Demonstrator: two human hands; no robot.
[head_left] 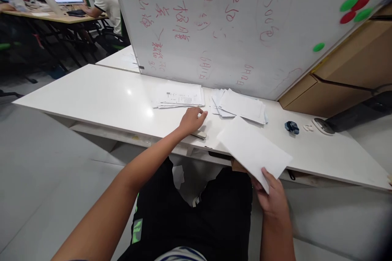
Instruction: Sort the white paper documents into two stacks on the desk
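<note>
My right hand (272,193) grips a white sheet of paper (255,151) by its near corner, thumb on top. The paper is tilted over the table's front edge; whether it is one sheet or a thin stack I cannot tell. My left hand (192,120) hovers or rests just above the table, thumb and fingers slightly apart, with nothing visible in it. Partly hidden under that wrist lies a stapler (200,134). Beyond my left hand is a stack of printed papers (180,96). A looser pile of white papers (243,106) lies to its right.
A whiteboard (190,20) with red writing and magnets stands behind the white table (104,94). On the right are a dark blue crumpled item (292,127), a round-ended device (324,126) and cardboard boxes (352,57). Another person (110,4) sits at a desk back left.
</note>
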